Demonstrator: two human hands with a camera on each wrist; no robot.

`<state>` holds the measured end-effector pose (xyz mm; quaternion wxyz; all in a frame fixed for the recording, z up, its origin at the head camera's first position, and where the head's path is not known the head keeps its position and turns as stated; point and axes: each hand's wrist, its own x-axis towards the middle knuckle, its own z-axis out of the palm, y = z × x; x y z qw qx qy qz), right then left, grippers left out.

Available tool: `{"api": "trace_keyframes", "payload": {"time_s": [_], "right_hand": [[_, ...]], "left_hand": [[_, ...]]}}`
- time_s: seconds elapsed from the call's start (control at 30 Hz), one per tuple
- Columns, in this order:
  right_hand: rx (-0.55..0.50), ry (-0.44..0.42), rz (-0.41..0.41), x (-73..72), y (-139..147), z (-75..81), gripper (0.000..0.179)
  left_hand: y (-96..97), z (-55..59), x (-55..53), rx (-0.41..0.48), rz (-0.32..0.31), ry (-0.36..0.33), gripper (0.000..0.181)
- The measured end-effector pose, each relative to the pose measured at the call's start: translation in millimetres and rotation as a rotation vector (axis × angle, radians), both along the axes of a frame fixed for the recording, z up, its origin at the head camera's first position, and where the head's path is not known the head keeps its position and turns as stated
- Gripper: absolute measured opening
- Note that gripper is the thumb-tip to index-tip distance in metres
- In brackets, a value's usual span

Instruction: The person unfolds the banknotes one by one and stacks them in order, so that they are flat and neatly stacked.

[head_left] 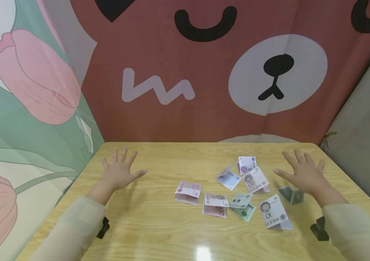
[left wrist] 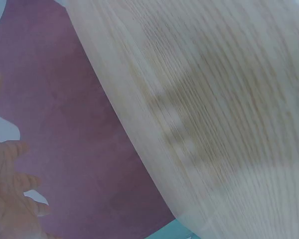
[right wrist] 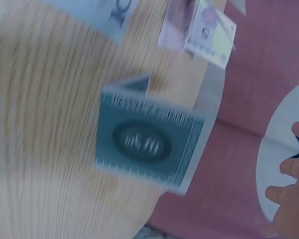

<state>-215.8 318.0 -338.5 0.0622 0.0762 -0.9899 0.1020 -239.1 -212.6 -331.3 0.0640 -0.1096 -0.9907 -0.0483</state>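
Observation:
My left hand (head_left: pixel 119 174) hovers over the left side of the table, fingers spread, holding nothing. On the other side, my right hand (head_left: pixel 305 175) has its fingers spread too and grips nothing. Nearest to it stands a folded dark green banknote (head_left: pixel 291 195), close below the palm; the right wrist view shows the oval print on this green banknote (right wrist: pixel 144 142). Left of that hand lie several more folded banknotes: a blue-grey one (head_left: pixel 273 210), a brownish one (head_left: pixel 255 179), a purple one (head_left: pixel 247 161), a pale bluish one (head_left: pixel 228 180) and a pink-red one (head_left: pixel 188 188).
Another brownish banknote (head_left: pixel 215 200) stands folded at mid-table, beside pale green banknotes (head_left: pixel 243 208) that overlap in the head view. The wooden table (head_left: pixel 158 232) ends at a curtain (head_left: pixel 158 123) with a bear print. A flowered cloth (head_left: pixel 34 79) hangs at the left.

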Motion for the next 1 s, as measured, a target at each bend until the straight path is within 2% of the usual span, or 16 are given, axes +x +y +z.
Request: {"api": "trace_keyframes", "payload": {"time_s": [0.23, 0.57, 1.0], "right_hand": [[-0.025, 0.002, 0.048, -6.7, -24.8, -4.7, 0.08], [-0.062, 0.002, 0.113, -13.1, -62.1, -13.3, 0.077], [-0.097, -0.003, 0.208, -17.3, -107.9, -31.8, 0.074]], "left_hand": [[8.2, -4.5, -1.5, 0.02, -0.012, -0.001, 0.086], [24.7, -11.7, 3.2, 0.113, -0.06, 0.026, 0.081], [40.9, -23.0, 10.4, 0.163, -0.095, -0.02, 0.074]]}}
